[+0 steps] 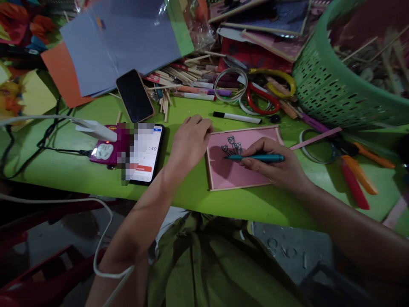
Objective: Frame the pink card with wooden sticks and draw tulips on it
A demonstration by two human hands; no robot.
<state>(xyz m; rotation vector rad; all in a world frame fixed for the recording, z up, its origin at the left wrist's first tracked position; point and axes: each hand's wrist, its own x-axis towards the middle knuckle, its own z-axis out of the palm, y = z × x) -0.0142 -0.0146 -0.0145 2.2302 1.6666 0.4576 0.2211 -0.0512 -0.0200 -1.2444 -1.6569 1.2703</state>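
Observation:
A pink card point(220, 175) with a thin pale wooden border lies on the green table. Several dark tulip outlines point(235, 146) are drawn on its upper part. My right hand point(271, 164) is closed round a teal pen point(266, 157), whose tip points left, at or just above the pink surface below the tulips. My left hand point(191, 140) is palm down with curled fingers, gripping the card's upper left edge; its fingertips are partly hidden.
Left of my hands lie a lit phone point(148, 153), a dark phone point(136, 96) and a purple device point(107, 155) with cables. A capped white marker point(238, 117), tape rolls, scissors point(271, 85), orange-and-red handled pliers point(354, 179) and a green basket point(338, 85) surround the card.

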